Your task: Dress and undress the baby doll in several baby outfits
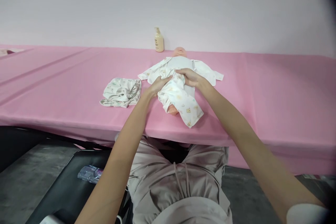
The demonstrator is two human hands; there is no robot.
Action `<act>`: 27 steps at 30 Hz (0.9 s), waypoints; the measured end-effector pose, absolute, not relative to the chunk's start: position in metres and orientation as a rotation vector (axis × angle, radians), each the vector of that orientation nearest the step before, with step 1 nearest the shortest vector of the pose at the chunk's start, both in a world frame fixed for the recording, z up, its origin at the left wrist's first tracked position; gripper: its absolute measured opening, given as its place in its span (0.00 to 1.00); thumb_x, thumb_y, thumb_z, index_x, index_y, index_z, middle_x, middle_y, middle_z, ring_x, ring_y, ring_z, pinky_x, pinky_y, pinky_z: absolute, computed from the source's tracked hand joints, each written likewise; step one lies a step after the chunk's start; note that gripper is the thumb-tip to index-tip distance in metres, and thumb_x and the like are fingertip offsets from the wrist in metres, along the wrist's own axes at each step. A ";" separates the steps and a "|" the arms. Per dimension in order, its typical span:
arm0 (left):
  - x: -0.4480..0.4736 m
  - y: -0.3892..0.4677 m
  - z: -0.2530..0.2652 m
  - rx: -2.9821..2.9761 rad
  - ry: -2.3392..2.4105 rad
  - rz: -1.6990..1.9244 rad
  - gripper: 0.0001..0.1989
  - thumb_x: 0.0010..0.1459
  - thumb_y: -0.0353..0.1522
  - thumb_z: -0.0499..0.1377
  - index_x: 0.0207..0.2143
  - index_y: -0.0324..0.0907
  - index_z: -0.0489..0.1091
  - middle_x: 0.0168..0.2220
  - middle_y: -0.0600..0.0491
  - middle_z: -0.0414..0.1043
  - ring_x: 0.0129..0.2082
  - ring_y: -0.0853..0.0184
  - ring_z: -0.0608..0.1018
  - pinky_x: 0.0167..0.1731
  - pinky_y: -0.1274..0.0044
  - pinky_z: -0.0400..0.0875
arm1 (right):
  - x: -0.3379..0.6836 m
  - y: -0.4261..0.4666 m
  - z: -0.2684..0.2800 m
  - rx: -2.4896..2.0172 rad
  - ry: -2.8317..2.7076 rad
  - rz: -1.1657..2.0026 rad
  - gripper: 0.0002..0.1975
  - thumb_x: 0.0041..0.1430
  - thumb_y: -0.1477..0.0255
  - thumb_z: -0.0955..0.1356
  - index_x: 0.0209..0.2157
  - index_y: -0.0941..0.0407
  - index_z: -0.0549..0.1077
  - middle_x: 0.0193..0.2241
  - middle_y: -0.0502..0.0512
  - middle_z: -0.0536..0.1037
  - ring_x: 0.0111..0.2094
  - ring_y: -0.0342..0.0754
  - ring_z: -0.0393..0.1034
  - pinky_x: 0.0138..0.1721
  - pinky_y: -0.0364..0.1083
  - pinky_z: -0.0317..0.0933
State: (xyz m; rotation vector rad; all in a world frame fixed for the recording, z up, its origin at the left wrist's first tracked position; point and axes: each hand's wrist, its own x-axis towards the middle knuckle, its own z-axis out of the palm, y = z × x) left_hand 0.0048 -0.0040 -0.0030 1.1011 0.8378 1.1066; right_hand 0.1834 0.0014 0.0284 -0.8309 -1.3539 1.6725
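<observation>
A baby doll (180, 52) lies on its back with its head toward the wall. A white long-sleeved baby top (206, 71) is on it, the sleeves spread to both sides. White printed baby pants (178, 92) lie bunched over its lower body, with one leg of the cloth hanging toward the near table edge. My left hand (159, 86) grips the pants at their left upper side. At the upper right of the waist, my right hand (191, 77) pinches the same cloth. Below the fabric a bit of the doll's skin-coloured leg (172, 110) shows; the rest is covered.
Folded printed baby cloth (121, 92) rests to the left on the pink-covered table (65, 84). A pale yellow pump bottle (159, 41) stands at the back against the wall (236, 10). On a black chair (65, 182) at lower left lies a clear plastic bottle (90, 174).
</observation>
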 end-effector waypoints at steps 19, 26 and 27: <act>0.001 -0.015 0.006 1.265 0.807 0.916 0.20 0.44 0.31 0.70 0.42 0.38 0.75 0.37 0.44 0.78 0.46 0.52 0.77 0.47 0.69 0.73 | 0.185 0.000 0.025 -0.798 -1.481 1.700 0.06 0.54 0.79 0.71 0.35 0.61 0.72 0.32 0.57 0.79 0.35 0.48 0.75 0.39 0.45 0.72; -0.001 -0.007 0.006 1.141 0.707 0.889 0.17 0.50 0.32 0.67 0.43 0.36 0.74 0.39 0.43 0.78 0.44 0.53 0.78 0.48 0.67 0.73 | 0.180 -0.006 0.029 -0.862 -1.500 1.662 0.08 0.55 0.73 0.72 0.37 0.60 0.72 0.34 0.57 0.79 0.36 0.49 0.75 0.37 0.44 0.72; 0.000 -0.005 0.005 1.105 0.675 0.934 0.16 0.53 0.33 0.65 0.43 0.35 0.74 0.39 0.43 0.78 0.44 0.54 0.78 0.48 0.67 0.73 | 0.180 -0.009 0.031 -0.878 -1.536 1.645 0.10 0.53 0.74 0.73 0.37 0.59 0.72 0.34 0.56 0.78 0.36 0.49 0.75 0.37 0.45 0.72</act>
